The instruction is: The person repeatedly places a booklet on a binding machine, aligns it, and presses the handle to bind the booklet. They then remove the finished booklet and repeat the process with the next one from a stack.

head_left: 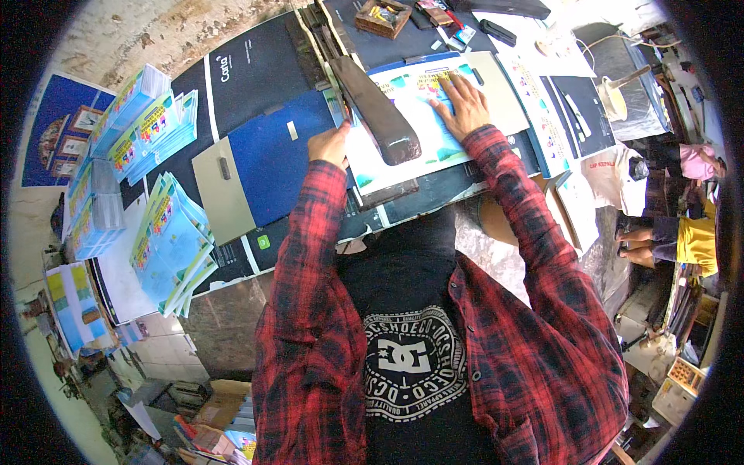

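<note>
A printed sheet (415, 147) in white, light blue and yellow lies flat at the middle of the bench. Across its left part slants a long dark bar (380, 116) with a rounded end, like the arm of a bench stapler; what is beneath it is hidden. My left hand (331, 145) is closed at the sheet's left edge, thumb up, its curled fingers partly hidden. On the right part of the sheet rests my right hand (463, 107), flat with fingers spread. A blue board (283, 143) lies beside my left hand.
Stacks of printed booklets (147, 132) stand at the left, with fanned booklets (172, 236) nearer. More printed sheets (535, 116) lie at the right. A small wooden box (382, 17) sits at the back. At the far right, a person in a yellow shirt (697, 240) is visible.
</note>
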Motion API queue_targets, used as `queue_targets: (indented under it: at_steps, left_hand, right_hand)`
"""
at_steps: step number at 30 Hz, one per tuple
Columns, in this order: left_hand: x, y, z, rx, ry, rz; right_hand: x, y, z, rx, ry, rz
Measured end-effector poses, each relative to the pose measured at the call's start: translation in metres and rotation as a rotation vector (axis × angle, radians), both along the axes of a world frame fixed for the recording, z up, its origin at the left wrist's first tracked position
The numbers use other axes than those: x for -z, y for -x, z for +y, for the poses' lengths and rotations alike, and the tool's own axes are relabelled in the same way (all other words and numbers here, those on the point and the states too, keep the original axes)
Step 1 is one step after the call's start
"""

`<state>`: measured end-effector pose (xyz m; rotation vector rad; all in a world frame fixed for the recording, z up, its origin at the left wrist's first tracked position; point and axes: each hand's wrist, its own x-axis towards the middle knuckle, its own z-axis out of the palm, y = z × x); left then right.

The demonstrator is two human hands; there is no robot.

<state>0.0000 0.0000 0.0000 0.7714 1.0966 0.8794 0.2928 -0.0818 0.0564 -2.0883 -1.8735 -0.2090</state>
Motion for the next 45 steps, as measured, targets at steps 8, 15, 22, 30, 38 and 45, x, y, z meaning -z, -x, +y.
queue_targets:
  at_steps: [8, 15, 22, 30, 38, 45]
  left_hand:
    - [0.012, 0.013, -0.005, 0.027, -0.620, 0.600]
    - [-0.041, 0.013, -0.017, -0.182, 0.080, -0.010]
    - [0.019, -0.011, -0.001, 0.077, -0.441, 0.630]
    - [-0.009, -0.016, -0.009, -0.104, -0.098, 0.451]
    - [-0.066, 0.007, -0.095, 0.213, -1.012, 1.262]
    - [-0.052, 0.006, -0.095, 0.209, -1.040, 1.257]
  right_hand:
    - [0.006, 0.036, 0.005, -0.074, 0.019, 0.008]
    - [-0.005, 0.062, 0.009, -0.147, 0.023, 0.043]
    - [-0.002, 0.025, 0.011, -0.117, 0.013, 0.045]
    - [-0.005, 0.056, 0.017, 0.059, 0.124, 0.047]
    - [0.009, 0.049, 0.013, 0.040, 0.084, -0.041]
    - [0.025, 0.013, 0.042, 0.103, 0.228, -0.145]
